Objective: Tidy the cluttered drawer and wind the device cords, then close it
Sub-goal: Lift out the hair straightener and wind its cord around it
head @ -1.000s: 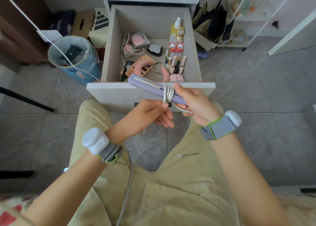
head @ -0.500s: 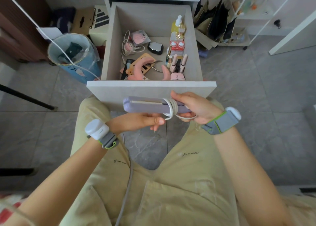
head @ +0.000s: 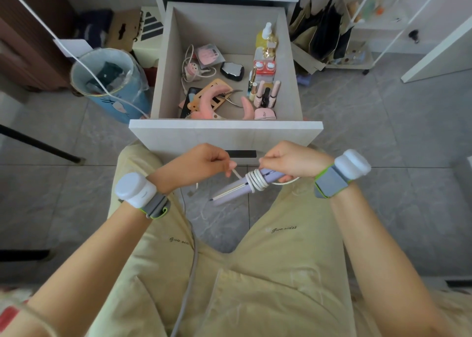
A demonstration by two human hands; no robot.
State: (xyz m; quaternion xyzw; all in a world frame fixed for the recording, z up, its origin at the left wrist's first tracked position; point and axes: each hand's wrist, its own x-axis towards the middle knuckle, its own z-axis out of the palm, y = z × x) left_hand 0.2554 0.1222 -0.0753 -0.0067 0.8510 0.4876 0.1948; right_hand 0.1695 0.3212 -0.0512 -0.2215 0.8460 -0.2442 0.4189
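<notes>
Two grips are busy with a lilac hair straightener (head: 231, 191) just in front of the open drawer (head: 224, 132), above the person's knees. The right grip (head: 288, 161) curls round the handle end, and the tool slants down and leftward from it. The left grip (head: 201, 163), fingers curled, pinches the free length of the white cord (head: 256, 181), which is coiled several turns around the straightener's middle, just beside the right grip. Inside the drawer, nail nippers (head: 229, 97) lie near the front and a yellow pump bottle (head: 265, 36) stands by the right wall

Straightener (head: 237, 188) tip dropped; left hand (head: 201, 163) raised cord (head: 256, 182).
</notes>
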